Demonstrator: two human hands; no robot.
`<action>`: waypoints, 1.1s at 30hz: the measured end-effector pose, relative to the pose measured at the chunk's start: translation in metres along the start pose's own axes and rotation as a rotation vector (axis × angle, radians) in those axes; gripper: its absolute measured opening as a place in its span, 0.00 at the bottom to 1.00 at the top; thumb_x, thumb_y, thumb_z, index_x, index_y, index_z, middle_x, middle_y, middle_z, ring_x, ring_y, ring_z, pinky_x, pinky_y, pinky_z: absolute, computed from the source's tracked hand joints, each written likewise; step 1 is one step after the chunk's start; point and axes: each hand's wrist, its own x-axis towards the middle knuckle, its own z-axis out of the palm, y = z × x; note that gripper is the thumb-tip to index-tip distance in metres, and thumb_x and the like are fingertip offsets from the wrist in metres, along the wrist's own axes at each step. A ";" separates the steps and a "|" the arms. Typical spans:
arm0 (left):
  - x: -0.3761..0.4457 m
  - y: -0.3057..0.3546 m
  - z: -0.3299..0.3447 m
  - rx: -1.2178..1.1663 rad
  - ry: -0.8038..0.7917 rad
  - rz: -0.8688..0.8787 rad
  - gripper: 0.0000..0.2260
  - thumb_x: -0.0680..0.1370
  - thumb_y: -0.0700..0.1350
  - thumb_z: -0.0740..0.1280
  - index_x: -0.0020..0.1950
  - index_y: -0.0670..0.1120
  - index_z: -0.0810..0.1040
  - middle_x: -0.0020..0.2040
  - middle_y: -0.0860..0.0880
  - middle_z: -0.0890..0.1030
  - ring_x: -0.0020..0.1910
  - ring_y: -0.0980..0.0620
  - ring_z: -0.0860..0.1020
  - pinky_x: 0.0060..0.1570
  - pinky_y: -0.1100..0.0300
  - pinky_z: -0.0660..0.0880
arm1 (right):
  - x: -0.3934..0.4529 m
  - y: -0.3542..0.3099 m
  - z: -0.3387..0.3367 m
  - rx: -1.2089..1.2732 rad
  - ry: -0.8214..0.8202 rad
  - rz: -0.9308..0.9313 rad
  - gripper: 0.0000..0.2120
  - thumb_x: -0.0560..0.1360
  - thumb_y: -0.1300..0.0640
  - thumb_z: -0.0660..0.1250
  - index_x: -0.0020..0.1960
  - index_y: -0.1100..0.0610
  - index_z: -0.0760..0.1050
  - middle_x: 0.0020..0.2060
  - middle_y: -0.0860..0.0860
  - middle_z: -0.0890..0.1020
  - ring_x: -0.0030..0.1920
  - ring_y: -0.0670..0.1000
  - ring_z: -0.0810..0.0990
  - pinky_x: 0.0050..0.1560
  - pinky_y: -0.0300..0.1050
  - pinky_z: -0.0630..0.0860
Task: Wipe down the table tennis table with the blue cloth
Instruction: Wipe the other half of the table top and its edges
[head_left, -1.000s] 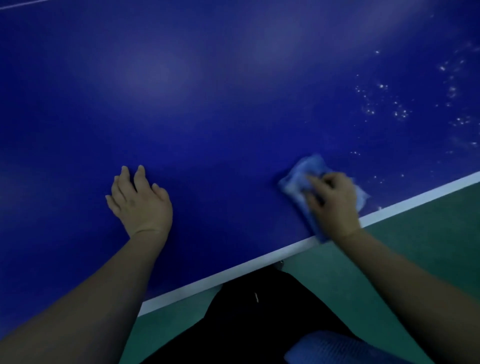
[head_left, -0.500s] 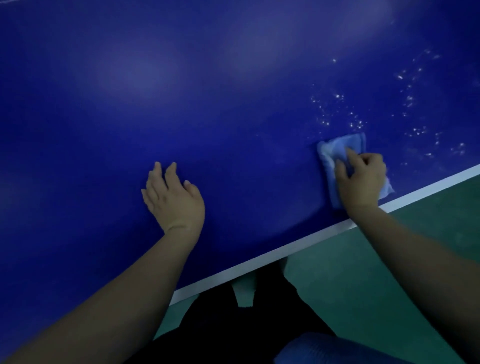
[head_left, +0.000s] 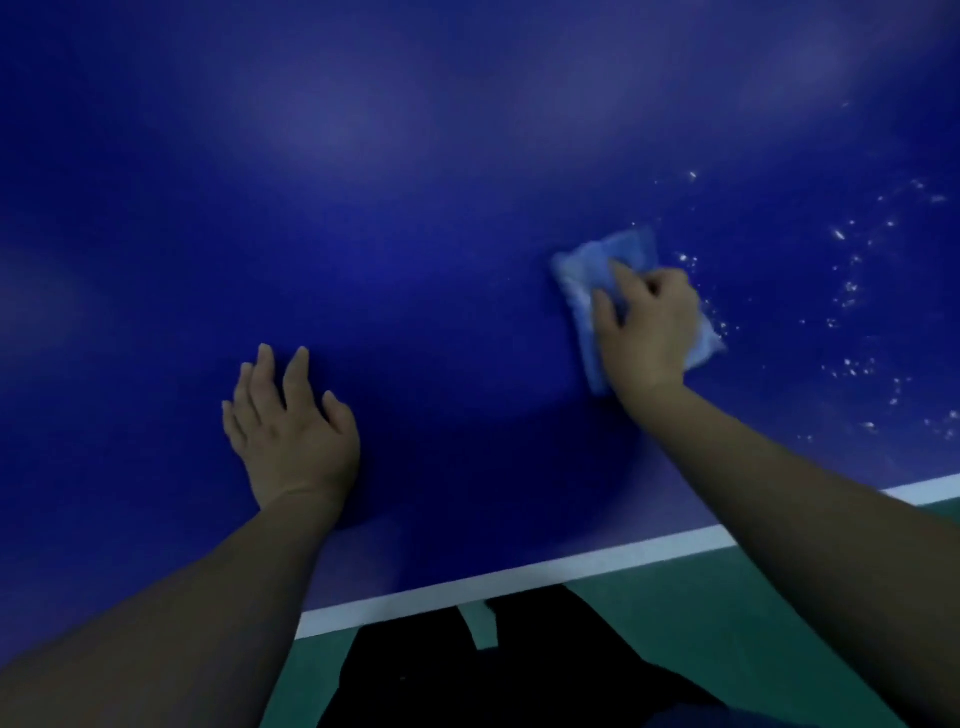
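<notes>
Both forearms (head_left: 208, 613) bare, no sleeves showing; below the table edge, dark trousers (head_left: 467, 670), probably black.

The right hand (head_left: 649, 327) presses the folded blue cloth (head_left: 602, 270) onto the dark blue table tennis table (head_left: 415, 208), fingers curled over the fabric, which shows ahead of and beside the knuckles. White droplets (head_left: 852, 291) speckle the surface just right of the cloth. The left hand (head_left: 293, 426) lies flat on the table, fingers straight, well apart from the cloth. A white edge line (head_left: 519, 577) borders the table above a green floor (head_left: 727, 623).
</notes>
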 end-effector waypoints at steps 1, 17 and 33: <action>0.000 0.001 -0.001 0.002 -0.007 -0.014 0.24 0.79 0.49 0.57 0.75 0.49 0.62 0.79 0.45 0.56 0.78 0.44 0.52 0.76 0.43 0.45 | -0.008 0.001 -0.001 -0.028 0.026 0.114 0.17 0.76 0.52 0.65 0.63 0.54 0.78 0.51 0.61 0.76 0.49 0.61 0.74 0.48 0.54 0.69; 0.000 0.009 -0.010 0.004 -0.035 -0.057 0.26 0.77 0.51 0.53 0.75 0.49 0.64 0.79 0.47 0.56 0.78 0.46 0.51 0.76 0.46 0.44 | 0.008 -0.074 0.034 0.060 -0.039 -0.081 0.16 0.74 0.52 0.67 0.61 0.52 0.79 0.49 0.59 0.77 0.48 0.60 0.75 0.46 0.53 0.69; 0.001 0.009 -0.011 0.017 -0.055 -0.065 0.26 0.77 0.51 0.54 0.75 0.48 0.66 0.78 0.46 0.57 0.78 0.46 0.51 0.76 0.44 0.45 | 0.058 -0.130 0.067 0.110 -0.142 -0.460 0.16 0.72 0.52 0.68 0.59 0.53 0.81 0.46 0.58 0.78 0.45 0.60 0.76 0.43 0.53 0.71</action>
